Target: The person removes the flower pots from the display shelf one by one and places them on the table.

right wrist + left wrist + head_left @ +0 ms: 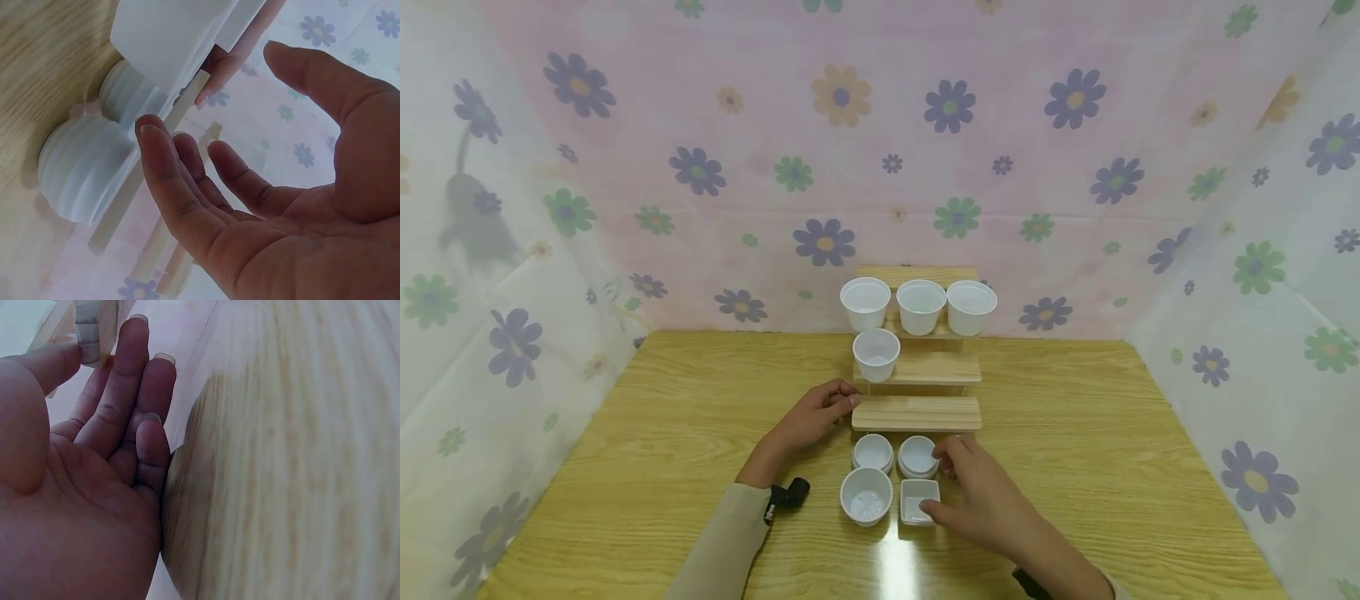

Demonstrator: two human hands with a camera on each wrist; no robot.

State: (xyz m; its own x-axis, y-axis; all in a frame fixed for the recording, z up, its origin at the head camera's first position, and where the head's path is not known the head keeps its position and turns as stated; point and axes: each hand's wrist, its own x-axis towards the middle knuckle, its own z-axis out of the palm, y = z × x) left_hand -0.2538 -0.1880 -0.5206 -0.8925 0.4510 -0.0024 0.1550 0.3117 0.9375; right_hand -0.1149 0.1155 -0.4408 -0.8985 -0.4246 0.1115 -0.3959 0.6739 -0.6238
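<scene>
In the head view my left hand (808,417) is at the left end of the lowest plank of a stepped wooden stand (917,413). Thumb and forefinger pinch that plank's end (89,334) in the left wrist view, the other fingers stretched out. My right hand (985,500) hovers with spread, curved fingers over a square white cup (919,492) and beside a ribbed white bowl (919,454). Nothing is between its thumb and fingers (159,153) in the right wrist view. Left of these stand another ribbed bowl (873,452) and a round white cup (866,497).
Three white cups (921,308) line an upper step of the stand. Another white cup (876,356) sits at the left of the step below. The wooden table (1075,450) backs onto a flowered cloth (910,167), which also covers both sides.
</scene>
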